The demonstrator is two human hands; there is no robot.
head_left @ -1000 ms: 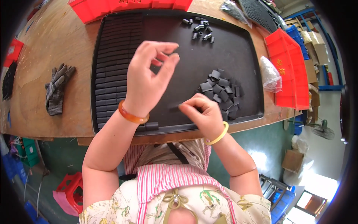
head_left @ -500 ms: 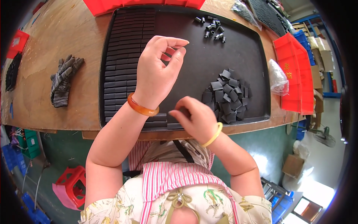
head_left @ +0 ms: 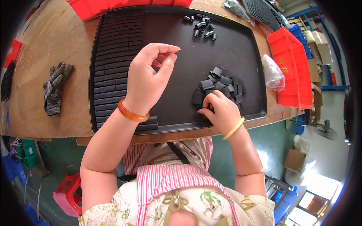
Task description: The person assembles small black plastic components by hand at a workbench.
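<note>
loose black pieces (head_left: 225,80): short, flat, dull-surfaced; heaped at mixed angles, overlapping, right of centre toward the near side; heap partly hidden. black rows (head_left: 115,69): pieces lying flat, closely packed in parallel lines, from far to near along the left.

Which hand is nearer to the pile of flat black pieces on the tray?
Right: the right hand is at the near edge of the pile of flat black pieces, while the left hand is over the tray, apart from the pile, to its left.
</note>
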